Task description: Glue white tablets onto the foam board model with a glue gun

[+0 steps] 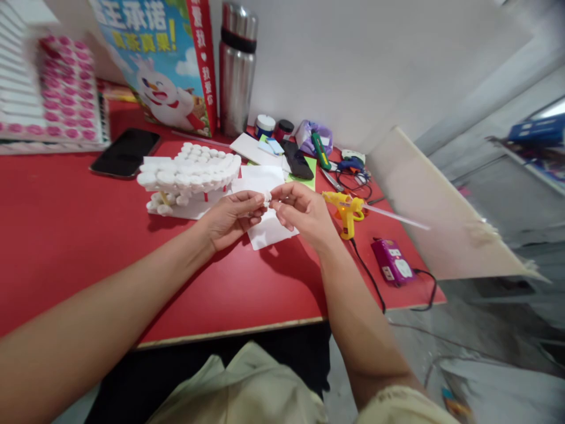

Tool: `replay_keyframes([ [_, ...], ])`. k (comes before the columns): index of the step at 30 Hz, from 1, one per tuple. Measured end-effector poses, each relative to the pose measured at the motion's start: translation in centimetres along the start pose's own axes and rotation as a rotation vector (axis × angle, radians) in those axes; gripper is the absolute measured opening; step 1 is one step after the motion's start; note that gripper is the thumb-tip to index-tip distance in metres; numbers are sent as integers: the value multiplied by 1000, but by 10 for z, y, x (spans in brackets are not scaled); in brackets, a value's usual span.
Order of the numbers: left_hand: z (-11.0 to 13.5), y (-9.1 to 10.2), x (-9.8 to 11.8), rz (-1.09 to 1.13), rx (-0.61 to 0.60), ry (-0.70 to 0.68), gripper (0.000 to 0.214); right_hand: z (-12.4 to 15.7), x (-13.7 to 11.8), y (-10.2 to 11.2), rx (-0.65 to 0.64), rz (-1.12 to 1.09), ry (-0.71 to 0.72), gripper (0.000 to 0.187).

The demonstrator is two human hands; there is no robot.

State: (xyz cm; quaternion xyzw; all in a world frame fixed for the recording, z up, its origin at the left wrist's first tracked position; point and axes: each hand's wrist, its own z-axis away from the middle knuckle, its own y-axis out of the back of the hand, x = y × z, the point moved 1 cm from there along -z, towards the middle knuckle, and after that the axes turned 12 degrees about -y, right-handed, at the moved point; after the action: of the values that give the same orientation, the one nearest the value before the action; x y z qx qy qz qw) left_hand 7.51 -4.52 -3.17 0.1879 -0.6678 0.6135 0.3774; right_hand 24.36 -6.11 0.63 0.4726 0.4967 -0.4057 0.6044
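Over the red table (66,224), my left hand (232,217) and my right hand (300,213) meet fingertip to fingertip. Both pinch one small white piece (267,198), held above a white sheet of paper (267,227). Just left of my left hand stands a white model (188,174) built of many small white round pieces on short red posts. A yellow glue gun (348,211) with a clear glue stick lies on the table close to my right hand.
A black phone (126,152) lies at the left, a steel flask (237,68) and a printed box (161,59) at the back. Small jars, a cutter, a blue glue gun and cables sit behind. A purple power strip (392,262) lies near the right edge.
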Motion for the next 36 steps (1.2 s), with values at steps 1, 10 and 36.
replay_keyframes([
  [1, 0, 0, 0, 5, -6, 6, 35, 0, 1, -1, 13, 9, 1, 15],
  [10, 3, -1, 7, -406, -95, -247, 28, 3, -5, 4, -13, 128, 51, 20],
  [36, 10, -2, 14, -892, -263, -506, 25, -4, 0, 10, -76, 36, -45, 37],
])
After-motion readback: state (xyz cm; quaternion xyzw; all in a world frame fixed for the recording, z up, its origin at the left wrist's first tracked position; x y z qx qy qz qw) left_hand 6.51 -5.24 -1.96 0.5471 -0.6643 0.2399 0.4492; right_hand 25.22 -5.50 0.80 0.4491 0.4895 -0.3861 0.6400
